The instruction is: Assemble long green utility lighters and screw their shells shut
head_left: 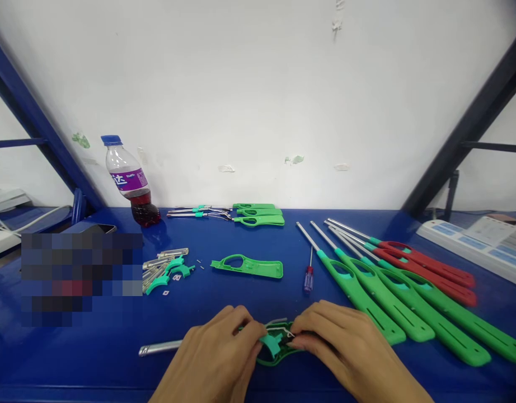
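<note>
At the table's front edge lies an opened green lighter shell [270,361] with its inside facing up. A teal trigger [271,344] and a pale wire [278,329] show in it. My left hand [218,347] pinches the shell around the trigger, fingertips closed. My right hand [346,344] closes its fingertips on the parts at the shell's right end; its palm hides the rest of the handle. A metal lighter tube [159,348] sticks out left from under my left hand. Beyond my hands rests a separate green shell half [258,267].
Assembled green lighters [362,296] and red lighters [434,268] lie right, beside a purple screwdriver [309,280]. Loose teal triggers [159,282] and metal tubes [174,253] lie left. Further back are a bottle [130,179], green shells [262,221] and a white power strip [472,246].
</note>
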A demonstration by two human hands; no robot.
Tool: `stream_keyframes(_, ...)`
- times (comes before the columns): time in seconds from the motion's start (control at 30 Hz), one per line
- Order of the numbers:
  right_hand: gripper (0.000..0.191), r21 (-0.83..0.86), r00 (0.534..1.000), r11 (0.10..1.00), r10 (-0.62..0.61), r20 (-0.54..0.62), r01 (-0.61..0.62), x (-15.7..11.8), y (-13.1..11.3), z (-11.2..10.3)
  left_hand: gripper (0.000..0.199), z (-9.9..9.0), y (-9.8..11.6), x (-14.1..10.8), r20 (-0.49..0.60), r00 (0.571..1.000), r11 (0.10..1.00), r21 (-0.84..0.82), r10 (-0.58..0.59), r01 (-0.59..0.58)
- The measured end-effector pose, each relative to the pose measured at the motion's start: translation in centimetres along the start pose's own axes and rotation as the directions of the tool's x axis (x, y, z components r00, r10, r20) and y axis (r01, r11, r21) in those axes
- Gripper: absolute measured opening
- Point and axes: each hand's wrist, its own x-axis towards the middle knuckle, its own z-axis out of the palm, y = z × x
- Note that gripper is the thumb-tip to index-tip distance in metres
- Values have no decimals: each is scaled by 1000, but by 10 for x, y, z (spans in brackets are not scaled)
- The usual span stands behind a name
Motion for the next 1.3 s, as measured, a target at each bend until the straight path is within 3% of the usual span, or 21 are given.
stream_keyframes(0.3, 17, 66, 1000, 998, -5, 30, 3, -3, 3, 0, 30, 4, 0, 1, 70, 998, 1000, 28, -4, 2)
stream_keyframes(1.0, 13, 108, 1000, 994, -7, -7, 8, -4, 3, 2, 28, 10, -7, 1, 11, 1000, 999, 37, 18, -18)
stream_keyframes(1.3, 7, 79, 1000, 997, -15, -25, 17, -6, 3, 2, 44, 3, -4, 0, 48, 999, 998, 60, 10, -13)
